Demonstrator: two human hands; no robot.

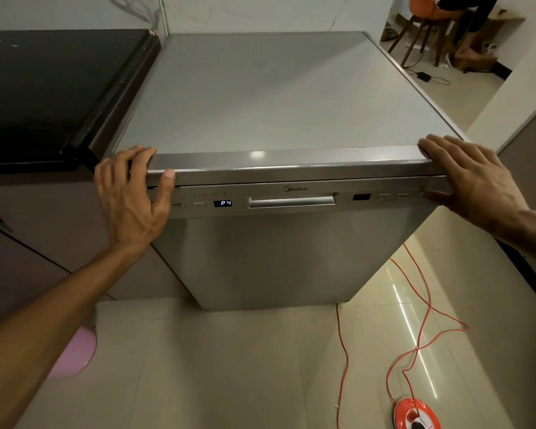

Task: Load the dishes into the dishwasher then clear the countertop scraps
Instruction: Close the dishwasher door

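Your left hand (130, 193) curls over the front left corner of the Midea dishwasher (279, 243), thumb on the front edge; your right hand (471, 178) lies flat and open on the right corner. The door is closed, its display (222, 203) reads P4, and no dishes are in view. If you shove the machine, it could tug the orange cord (415, 305) trailing on the floor beside it.

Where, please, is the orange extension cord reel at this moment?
In the head view, the round orange extension cord reel lies on the tiled floor at lower right, in front of the silver dishwasher; its orange cable trails towards that machine.
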